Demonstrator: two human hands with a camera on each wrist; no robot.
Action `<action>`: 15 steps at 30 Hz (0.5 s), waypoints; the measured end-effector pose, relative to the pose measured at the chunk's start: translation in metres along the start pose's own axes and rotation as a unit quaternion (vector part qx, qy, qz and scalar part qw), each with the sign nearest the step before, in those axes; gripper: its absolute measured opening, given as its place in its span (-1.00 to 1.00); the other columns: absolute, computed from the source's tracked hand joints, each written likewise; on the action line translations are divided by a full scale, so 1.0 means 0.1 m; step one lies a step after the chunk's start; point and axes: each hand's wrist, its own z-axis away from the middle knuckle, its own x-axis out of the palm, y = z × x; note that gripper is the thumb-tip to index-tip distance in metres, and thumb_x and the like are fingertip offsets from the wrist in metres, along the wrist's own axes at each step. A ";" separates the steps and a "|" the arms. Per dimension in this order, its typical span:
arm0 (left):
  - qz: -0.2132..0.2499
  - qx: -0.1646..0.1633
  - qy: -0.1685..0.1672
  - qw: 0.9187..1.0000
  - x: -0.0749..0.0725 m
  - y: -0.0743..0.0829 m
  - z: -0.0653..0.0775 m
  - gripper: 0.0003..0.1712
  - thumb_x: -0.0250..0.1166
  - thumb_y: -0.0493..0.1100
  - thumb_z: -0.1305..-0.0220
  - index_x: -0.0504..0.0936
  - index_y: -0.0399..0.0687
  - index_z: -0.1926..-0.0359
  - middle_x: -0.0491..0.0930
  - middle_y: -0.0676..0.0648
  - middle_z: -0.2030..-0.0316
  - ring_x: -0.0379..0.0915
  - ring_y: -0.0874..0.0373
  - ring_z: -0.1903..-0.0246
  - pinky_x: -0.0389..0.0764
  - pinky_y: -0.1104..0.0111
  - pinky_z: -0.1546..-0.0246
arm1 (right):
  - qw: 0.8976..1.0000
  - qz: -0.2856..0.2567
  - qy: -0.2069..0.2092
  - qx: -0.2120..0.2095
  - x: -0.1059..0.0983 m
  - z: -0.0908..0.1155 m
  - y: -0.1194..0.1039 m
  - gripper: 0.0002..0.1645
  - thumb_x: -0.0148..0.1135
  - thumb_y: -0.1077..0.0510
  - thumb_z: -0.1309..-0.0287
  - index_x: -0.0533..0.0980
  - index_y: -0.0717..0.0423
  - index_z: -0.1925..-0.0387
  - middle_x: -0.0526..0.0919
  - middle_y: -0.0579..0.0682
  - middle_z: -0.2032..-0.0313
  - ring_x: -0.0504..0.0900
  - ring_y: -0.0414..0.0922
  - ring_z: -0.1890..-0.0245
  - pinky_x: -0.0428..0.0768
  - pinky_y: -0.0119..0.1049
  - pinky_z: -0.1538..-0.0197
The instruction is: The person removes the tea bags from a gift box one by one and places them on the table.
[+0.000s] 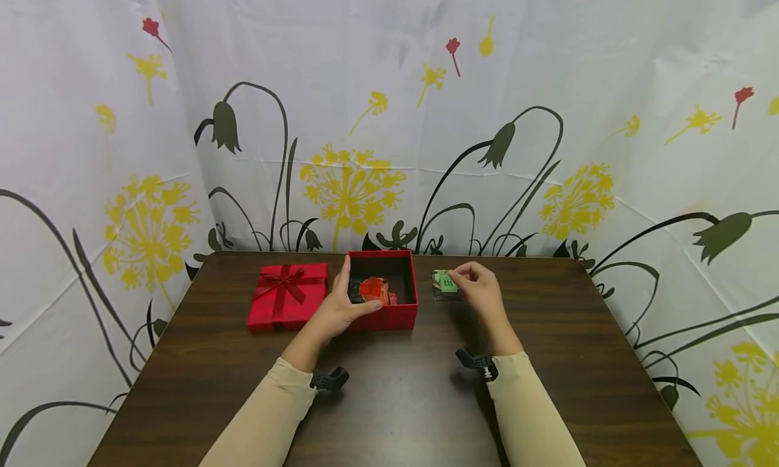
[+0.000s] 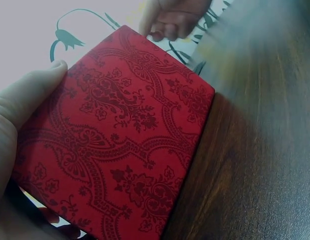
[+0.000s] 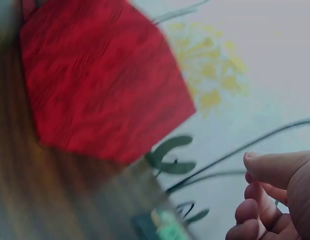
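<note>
My left hand (image 1: pixel 335 311) grips the near left side of an open red gift box (image 1: pixel 395 317), its thumb across the front rim. Inside the dark interior lies a shiny orange-red packet (image 1: pixel 373 289). The left wrist view shows the box's patterned red wall (image 2: pixel 114 120) up close, with the thumb (image 2: pixel 42 87) at its edge. Right of the box, a small green packet (image 1: pixel 446 282) with dark parts lies on the table. My right hand (image 1: pixel 483 295) is over its right side, fingertips close to it. In the right wrist view those fingers are loosely curled with nothing between them.
A red lid (image 1: pixel 289 298) with a ribbon bow lies left of the box on the dark wooden table (image 1: pixel 389 392). Behind the table hangs a white curtain (image 1: pixel 377 48) printed with flowers. Each wrist wears a black band (image 1: pixel 330 379).
</note>
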 end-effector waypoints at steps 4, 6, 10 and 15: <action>-0.002 -0.001 -0.002 1.000 0.00 0.00 0.00 0.58 0.62 0.32 -0.17 -0.48 0.56 -0.75 -0.36 -0.14 -0.79 -0.28 -0.36 -0.74 0.02 -0.46 -0.60 | 0.999 0.031 -0.014 -0.024 0.05 0.01 -0.26 -0.73 0.52 0.00 -0.39 0.69 0.12 0.17 0.60 -0.08 0.50 0.53 -0.15 0.59 0.63 -0.24 0.49; -0.001 -0.001 -0.002 1.000 0.00 0.01 0.00 0.57 0.62 0.28 -0.20 -0.48 0.57 -0.75 -0.37 -0.14 -0.79 -0.29 -0.36 -0.74 0.01 -0.46 -0.60 | 0.998 0.038 -0.024 -0.037 0.08 0.02 -0.41 -0.71 0.52 -0.02 -0.39 0.69 0.12 0.17 0.64 -0.08 0.49 0.59 -0.12 0.56 0.74 -0.13 0.41; 0.000 0.004 -0.001 1.000 0.00 0.00 -0.01 0.57 0.62 0.27 -0.20 -0.49 0.59 -0.74 -0.37 -0.14 -0.79 -0.30 -0.34 -0.74 0.00 -0.46 -0.60 | 0.997 0.032 -0.046 -0.058 0.15 0.02 -0.69 -0.72 0.51 0.01 -0.39 0.68 0.14 0.17 0.64 -0.09 0.48 0.62 -0.11 0.55 0.78 -0.08 0.39; -0.002 0.006 -0.002 1.000 0.00 0.00 -0.02 0.62 0.63 0.38 -0.13 -0.49 0.56 -0.75 -0.37 -0.13 -0.79 -0.31 -0.33 -0.75 0.00 -0.45 -0.60 | 0.995 0.018 -0.072 -0.072 0.28 0.03 -0.94 -0.77 0.51 0.08 -0.39 0.67 0.17 0.19 0.62 -0.08 0.50 0.62 -0.11 0.58 0.77 -0.17 0.43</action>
